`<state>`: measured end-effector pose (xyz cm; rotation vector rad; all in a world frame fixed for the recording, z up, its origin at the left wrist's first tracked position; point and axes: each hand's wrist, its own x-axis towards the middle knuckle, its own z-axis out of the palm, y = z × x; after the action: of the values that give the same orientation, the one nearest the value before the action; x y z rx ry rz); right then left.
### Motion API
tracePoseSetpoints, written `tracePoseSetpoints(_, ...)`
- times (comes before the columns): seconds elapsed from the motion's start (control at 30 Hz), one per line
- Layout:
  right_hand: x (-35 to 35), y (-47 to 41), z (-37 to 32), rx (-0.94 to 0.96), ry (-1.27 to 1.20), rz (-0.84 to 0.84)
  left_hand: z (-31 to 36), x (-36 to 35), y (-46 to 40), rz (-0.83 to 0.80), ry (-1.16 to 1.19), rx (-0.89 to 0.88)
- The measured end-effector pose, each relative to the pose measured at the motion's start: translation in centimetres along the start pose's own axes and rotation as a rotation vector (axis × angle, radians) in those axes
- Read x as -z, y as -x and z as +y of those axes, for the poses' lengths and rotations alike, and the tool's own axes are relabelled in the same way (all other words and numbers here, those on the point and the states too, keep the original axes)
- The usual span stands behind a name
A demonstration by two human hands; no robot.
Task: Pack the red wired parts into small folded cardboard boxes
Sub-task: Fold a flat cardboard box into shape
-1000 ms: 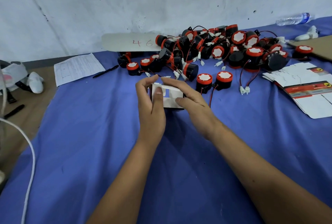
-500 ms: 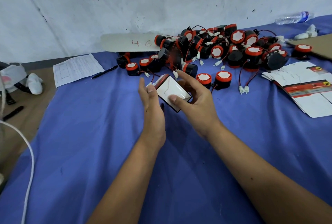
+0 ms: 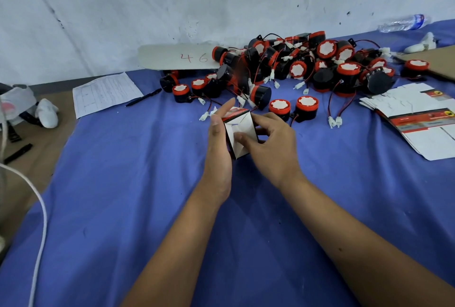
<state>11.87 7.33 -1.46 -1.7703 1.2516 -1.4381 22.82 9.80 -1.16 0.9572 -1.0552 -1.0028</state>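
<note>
Fingers (image 3: 246, 138) of both hands clasp box (image 3: 240, 132).

A blue cloth (image 3: 123, 183) carries red wired parts (image 3: 305, 68), flat cartons (image 3: 418, 119), a paper sheet (image 3: 105, 92).

Even, dim, bluish light; soft shadows; wide-angle edge bending; slight blur.

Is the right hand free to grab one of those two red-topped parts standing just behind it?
Probably not yet: the right hand is gripping the small box together with the left hand. The nearer part stands just beyond, with nothing between.
</note>
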Motion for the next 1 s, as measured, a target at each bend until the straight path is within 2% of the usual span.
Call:
tracePoseSetpoints(0.2,0.3,-0.1,0.2,-0.047,-0.037,0.022,-0.1,-0.4,0.4,-0.049,-0.066,-0.079)
tracePoseSetpoints(0.43,1.3,-1.2,0.5,-0.167,-0.411,-0.264,0.4,0.5,0.2,0.003,0.013,-0.066)
tracePoseSetpoints(0.6,1.1,-0.8,0.5,-0.102,-0.346,-0.234,0.6,0.6,0.3,-0.024,-0.008,-0.054)
tracePoseSetpoints(0.77,0.9,-0.8,0.7,-0.112,-0.359,-0.221,0.2,-0.1,0.6,-0.059,-0.025,-0.066)
tracePoseSetpoints(1.0,1.7,-1.4,0.6,-0.106,-0.405,-0.319,0.0,0.4,0.4,-0.007,0.01,-0.079)
